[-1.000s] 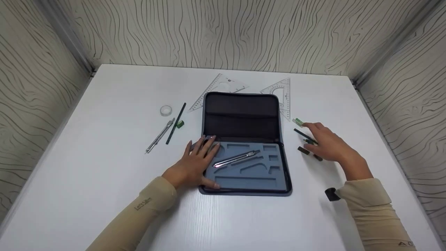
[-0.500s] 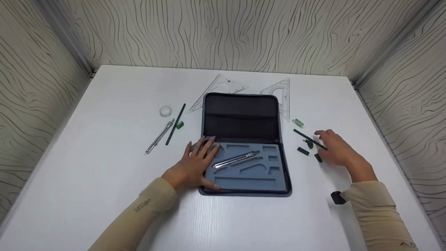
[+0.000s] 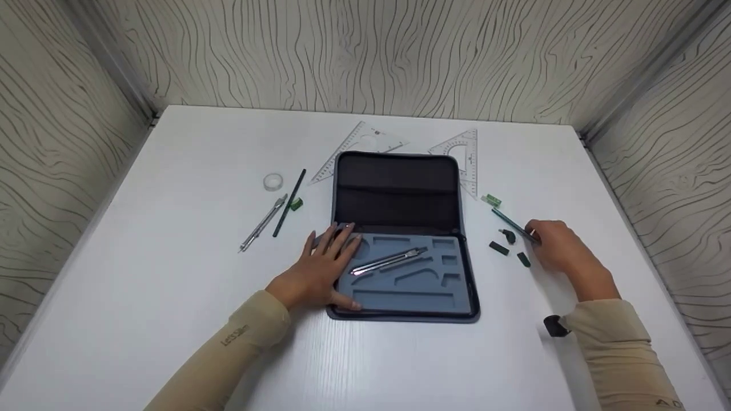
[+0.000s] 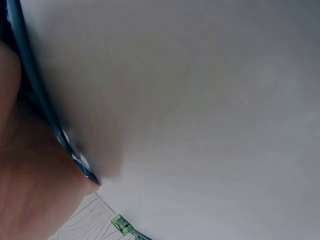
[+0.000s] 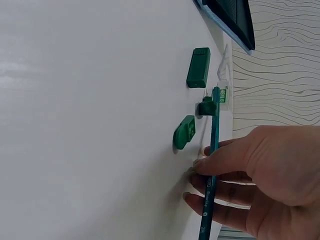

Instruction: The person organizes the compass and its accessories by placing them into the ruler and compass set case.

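My left hand (image 3: 314, 274) rests with spread fingers on the left side of an unzipped case (image 3: 397, 211). The case's blue-grey foam insert has cut-out slots, and a silver compass (image 3: 388, 261) lies slantwise on it. To the right of the case, my right hand (image 3: 562, 248) pinches a dark green pencil (image 5: 214, 135) between thumb and fingers, its far end pointing away from me. Beside the pencil lie a dark green block (image 5: 199, 67), a small green piece with metal prongs (image 5: 206, 106) and a rounded green piece (image 5: 185, 132).
A green-and-white eraser (image 3: 492, 200) lies beyond the pencil. Two clear set squares, one left (image 3: 342, 149) and one right (image 3: 470, 160), lie partly behind the case. On the left are another compass (image 3: 262, 222), another pencil (image 3: 288, 205), a small green object (image 3: 296, 204) and a clear ring (image 3: 273, 182).
My right hand has drawn back from beside the eraser, toward me and to the right, and now grips the pencil, which has shifted slightly. My left hand has stayed put on the case.
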Demonstrator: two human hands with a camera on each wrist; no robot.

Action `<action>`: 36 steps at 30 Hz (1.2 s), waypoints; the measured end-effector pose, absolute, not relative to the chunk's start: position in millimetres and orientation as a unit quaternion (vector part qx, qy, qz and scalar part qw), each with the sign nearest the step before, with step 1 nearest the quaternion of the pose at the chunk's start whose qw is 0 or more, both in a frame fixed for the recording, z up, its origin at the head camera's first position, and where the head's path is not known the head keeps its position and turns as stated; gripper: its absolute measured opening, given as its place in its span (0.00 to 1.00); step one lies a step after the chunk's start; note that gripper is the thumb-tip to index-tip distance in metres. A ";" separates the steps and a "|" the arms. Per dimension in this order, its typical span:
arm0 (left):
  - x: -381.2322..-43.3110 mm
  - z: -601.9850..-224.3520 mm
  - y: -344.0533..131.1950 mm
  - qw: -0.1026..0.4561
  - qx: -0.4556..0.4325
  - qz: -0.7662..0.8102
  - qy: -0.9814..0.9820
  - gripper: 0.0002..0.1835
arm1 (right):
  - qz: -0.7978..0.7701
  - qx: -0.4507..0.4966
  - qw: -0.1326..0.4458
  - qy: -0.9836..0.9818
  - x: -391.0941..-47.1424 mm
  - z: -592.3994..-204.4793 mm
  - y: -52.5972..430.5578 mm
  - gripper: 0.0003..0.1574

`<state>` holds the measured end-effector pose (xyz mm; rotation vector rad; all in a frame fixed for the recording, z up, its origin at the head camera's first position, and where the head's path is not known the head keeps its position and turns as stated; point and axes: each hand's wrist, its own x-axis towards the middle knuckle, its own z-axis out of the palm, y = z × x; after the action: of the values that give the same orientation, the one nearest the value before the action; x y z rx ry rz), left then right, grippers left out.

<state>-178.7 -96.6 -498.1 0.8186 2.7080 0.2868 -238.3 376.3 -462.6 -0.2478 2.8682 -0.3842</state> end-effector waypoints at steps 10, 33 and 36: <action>-178.9 -496.9 -96.6 0.146 0.291 0.102 0.940 0.70 | -0.104 -0.084 0.123 0.983 -236.9 -452.2 377.4 0.16; -178.8 -497.1 -95.7 0.135 0.292 0.096 0.942 0.70 | -0.146 -0.170 -0.009 0.975 -215.4 -413.3 325.2 0.16; -178.7 -497.7 -95.7 0.135 0.291 0.093 0.943 0.71 | -0.145 -0.177 -0.005 0.974 -212.1 -412.0 313.3 0.14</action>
<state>-178.7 -95.7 -497.7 0.8427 2.7307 0.2694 -212.1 313.3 -412.0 -0.5564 3.0674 -0.4559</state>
